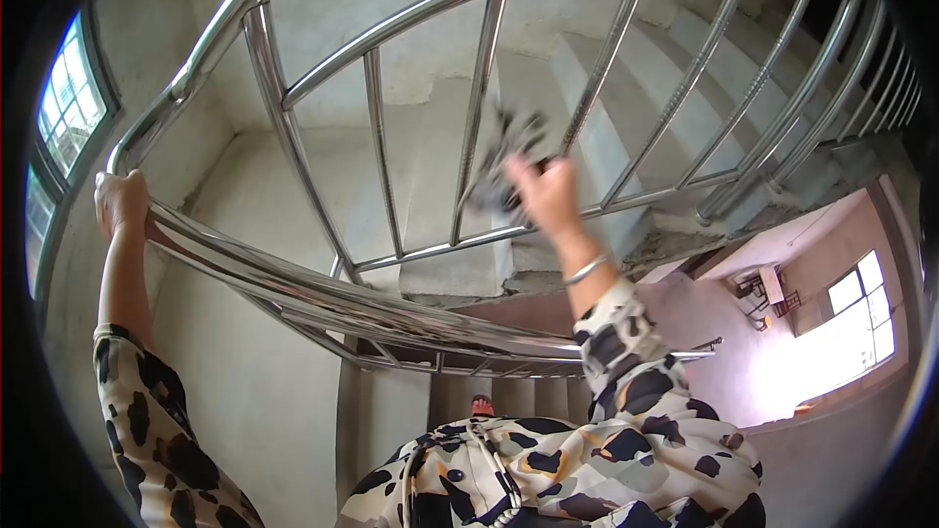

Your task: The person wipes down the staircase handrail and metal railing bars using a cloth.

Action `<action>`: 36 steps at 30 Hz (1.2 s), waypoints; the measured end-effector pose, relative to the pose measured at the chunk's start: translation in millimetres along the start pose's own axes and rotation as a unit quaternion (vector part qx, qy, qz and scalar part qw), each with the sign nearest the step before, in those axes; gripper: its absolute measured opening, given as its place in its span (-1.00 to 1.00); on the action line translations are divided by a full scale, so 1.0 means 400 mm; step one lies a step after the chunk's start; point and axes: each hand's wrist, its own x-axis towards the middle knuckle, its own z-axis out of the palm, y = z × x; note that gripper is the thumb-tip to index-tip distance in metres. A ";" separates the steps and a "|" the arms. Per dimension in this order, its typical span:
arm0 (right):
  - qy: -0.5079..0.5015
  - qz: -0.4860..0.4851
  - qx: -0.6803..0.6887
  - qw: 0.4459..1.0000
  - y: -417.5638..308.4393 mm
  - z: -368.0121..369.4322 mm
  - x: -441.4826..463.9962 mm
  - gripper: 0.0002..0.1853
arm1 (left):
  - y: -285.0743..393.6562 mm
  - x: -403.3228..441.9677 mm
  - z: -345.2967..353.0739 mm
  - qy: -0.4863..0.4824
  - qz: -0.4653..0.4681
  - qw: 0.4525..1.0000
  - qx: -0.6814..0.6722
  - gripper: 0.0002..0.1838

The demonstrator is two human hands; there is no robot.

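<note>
At the left, my left hand [121, 203] is wrapped round the shiny metal handrail [186, 78] where it bends. My right hand [544, 194], with a bracelet at the wrist, holds a crumpled dark grey cloth [507, 161], blurred by motion. The cloth is beside the slanted metal balusters [479, 108] of the upper railing, just above its bottom rail [440, 246]. Whether the cloth touches a baluster cannot be made out.
Concrete stairs [626, 108] rise behind the railing. A lower handrail [391, 313] crosses below my arms. Steps [548, 397] and a foot [481, 406] show at the bottom. A window [73, 98] is at the left; a room with furniture [768, 293] lies below right.
</note>
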 end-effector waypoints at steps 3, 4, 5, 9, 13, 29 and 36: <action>0.204 -0.295 -0.208 0.910 -0.186 -0.125 0.153 -0.72 | 0.007 -0.011 -0.005 0.007 0.007 1.000 -0.010 -0.49; 0.221 -0.359 -0.264 0.867 -0.214 -0.171 0.218 -0.69 | 0.007 -0.012 -0.003 0.007 0.009 1.000 -0.012 -0.49; 0.236 -0.419 -0.318 0.817 -0.223 -0.204 0.282 -0.65 | 0.001 -0.008 0.003 0.009 0.006 1.000 -0.011 -0.50; 0.224 -0.347 -0.376 0.830 -0.154 -0.184 0.310 -0.58 | 0.003 -0.001 0.006 0.009 -0.008 1.000 -0.019 -0.49; 0.187 -0.228 -0.386 0.874 0.037 -0.115 0.117 -0.58 | -0.011 0.013 0.020 0.001 -0.010 1.000 -0.015 -0.49; 0.283 -0.207 -0.356 0.866 -0.087 -0.341 0.119 -0.66 | -0.013 0.024 0.025 0.000 0.006 1.000 0.007 -0.47; 0.257 -0.311 -0.485 0.775 -0.259 -0.497 0.409 -0.66 | -0.026 0.045 0.047 0.004 -0.004 1.000 0.024 -0.45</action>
